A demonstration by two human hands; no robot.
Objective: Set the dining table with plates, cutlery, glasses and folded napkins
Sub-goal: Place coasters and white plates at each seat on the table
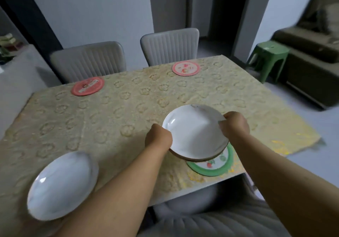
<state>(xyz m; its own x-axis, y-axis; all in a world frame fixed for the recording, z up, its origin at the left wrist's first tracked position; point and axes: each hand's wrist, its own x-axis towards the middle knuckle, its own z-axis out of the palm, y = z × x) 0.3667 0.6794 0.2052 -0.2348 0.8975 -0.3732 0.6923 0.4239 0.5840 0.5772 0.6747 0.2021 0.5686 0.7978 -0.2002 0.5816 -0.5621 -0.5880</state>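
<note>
A small stack of white plates is over a green-rimmed round placemat near the table's front right edge. My left hand grips the stack's left rim and my right hand grips its right rim. Whether the stack touches the mat I cannot tell. One white plate lies alone at the front left of the table. Two red round placemats, one at the far left and one at the far right, lie bare on the far side.
The table wears a yellow patterned cloth. Two grey ribbed chairs stand behind it, and another chair back is just below my arms. A green plastic stool and a sofa are at the right.
</note>
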